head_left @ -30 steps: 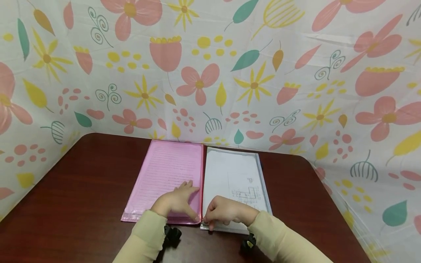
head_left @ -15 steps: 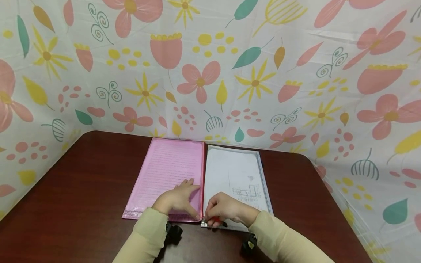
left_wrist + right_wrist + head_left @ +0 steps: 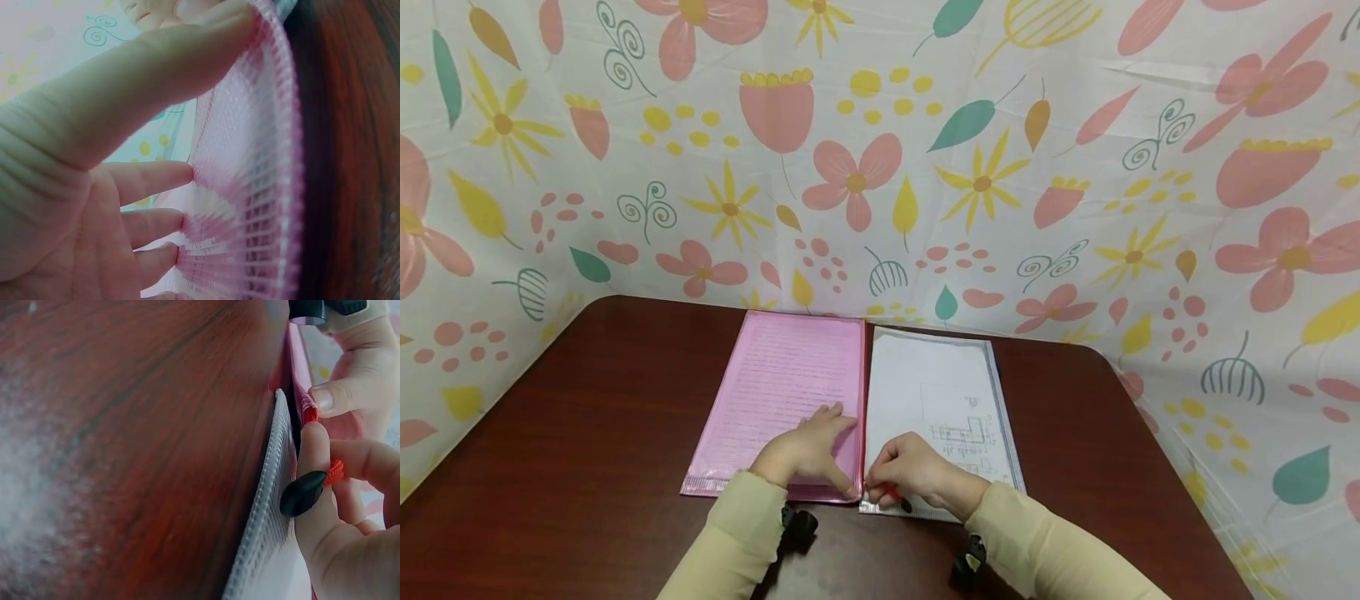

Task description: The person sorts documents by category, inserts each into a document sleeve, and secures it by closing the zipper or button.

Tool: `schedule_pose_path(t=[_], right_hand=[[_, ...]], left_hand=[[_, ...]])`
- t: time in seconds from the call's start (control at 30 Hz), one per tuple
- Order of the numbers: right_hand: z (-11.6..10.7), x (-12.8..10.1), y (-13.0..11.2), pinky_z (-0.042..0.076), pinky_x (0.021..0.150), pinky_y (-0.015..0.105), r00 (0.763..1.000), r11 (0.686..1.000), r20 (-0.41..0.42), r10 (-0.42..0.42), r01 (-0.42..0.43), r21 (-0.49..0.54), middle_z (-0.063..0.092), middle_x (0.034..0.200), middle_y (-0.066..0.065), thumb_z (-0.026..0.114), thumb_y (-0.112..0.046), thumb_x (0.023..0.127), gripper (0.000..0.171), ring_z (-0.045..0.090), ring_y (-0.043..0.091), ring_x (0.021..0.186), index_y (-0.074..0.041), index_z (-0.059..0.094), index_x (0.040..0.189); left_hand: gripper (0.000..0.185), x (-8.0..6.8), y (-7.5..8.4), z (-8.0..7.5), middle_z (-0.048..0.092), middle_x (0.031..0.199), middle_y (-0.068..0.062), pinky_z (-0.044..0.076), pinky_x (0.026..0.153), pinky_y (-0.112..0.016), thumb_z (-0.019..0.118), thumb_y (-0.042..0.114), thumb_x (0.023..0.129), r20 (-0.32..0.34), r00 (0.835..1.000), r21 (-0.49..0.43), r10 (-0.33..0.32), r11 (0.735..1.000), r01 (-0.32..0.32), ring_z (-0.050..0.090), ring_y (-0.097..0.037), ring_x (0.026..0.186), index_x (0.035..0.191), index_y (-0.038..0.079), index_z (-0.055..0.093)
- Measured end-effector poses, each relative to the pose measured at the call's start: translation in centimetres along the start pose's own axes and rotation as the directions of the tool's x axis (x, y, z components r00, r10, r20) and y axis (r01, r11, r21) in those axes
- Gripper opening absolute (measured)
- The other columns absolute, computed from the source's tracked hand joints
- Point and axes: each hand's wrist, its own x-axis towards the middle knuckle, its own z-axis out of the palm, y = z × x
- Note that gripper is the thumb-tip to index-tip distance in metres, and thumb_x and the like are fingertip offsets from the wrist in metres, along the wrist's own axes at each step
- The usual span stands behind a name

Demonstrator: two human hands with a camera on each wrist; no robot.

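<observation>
Left hand [image 3: 805, 454] flat on pink mesh zip pouch [image 3: 778, 400], fingers straight, right hand [image 3: 910, 475] pinching black-tipped red zipper pull [image 3: 309, 487] at white mesh pouch's [image 3: 940, 408] near-left corner, zipper track hidden, bare dark wooden table [image 3: 565, 433] either side.

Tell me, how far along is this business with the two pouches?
Already done: the pink mesh zip pouch and the white mesh zip pouch lie side by side on the dark red wooden table. In hand: the left hand rests on the pink one, while the right hand pinches the red cord with a black tab. Left: probably sliding the zip along; its state isn't clear.
</observation>
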Motion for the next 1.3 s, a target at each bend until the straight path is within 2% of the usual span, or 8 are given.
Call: schedule_pose_path(t=[0.5, 0.87, 1.3], right_hand=[[-0.1, 0.8, -0.5, 0.049, 0.047, 0.022, 0.998, 0.999, -0.059, -0.022, 0.020, -0.042, 0.066, 0.061, 0.011, 0.063, 0.004, 0.080, 0.005, 0.060, 0.011, 0.049, 0.010, 0.061, 0.079], [-0.5, 1.3, -1.2, 0.052, 0.050, 0.023, 0.996, 0.999, -0.086, -0.018, 0.014, -0.043, 0.067, 0.062, 0.010, 0.064, 0.004, 0.080, 0.006, 0.060, 0.011, 0.049, 0.010, 0.062, 0.079], [-1.1, 2.9, -1.7, 0.053, 0.050, 0.023, 0.988, 0.998, -0.149, -0.028, 0.019, -0.058, 0.067, 0.060, 0.010, 0.063, 0.006, 0.078, 0.004, 0.060, 0.010, 0.048, 0.010, 0.064, 0.078]], left_hand=[[0.107, 0.3, -0.6, 0.7, 0.025, 0.153, -0.023, 0.018, 0.113, -0.058, 0.092, 0.036, 0.049, -0.024, 1.000, -0.011, 0.002, 1.000, -0.002, 0.019, -0.039, 0.143, 0.139, 0.006, 0.042], [0.110, 0.4, -0.5, 0.6, 0.028, 0.152, -0.022, 0.023, 0.113, -0.054, 0.093, 0.035, 0.046, -0.050, 0.999, 0.002, 0.007, 1.000, -0.007, 0.024, -0.036, 0.141, 0.139, 0.006, 0.042], [0.122, 0.4, -0.4, 0.5, 0.025, 0.153, -0.021, 0.022, 0.115, -0.049, 0.092, 0.038, 0.048, -0.039, 0.999, 0.021, -0.013, 1.000, 0.014, 0.021, -0.036, 0.143, 0.145, -0.001, 0.031]])
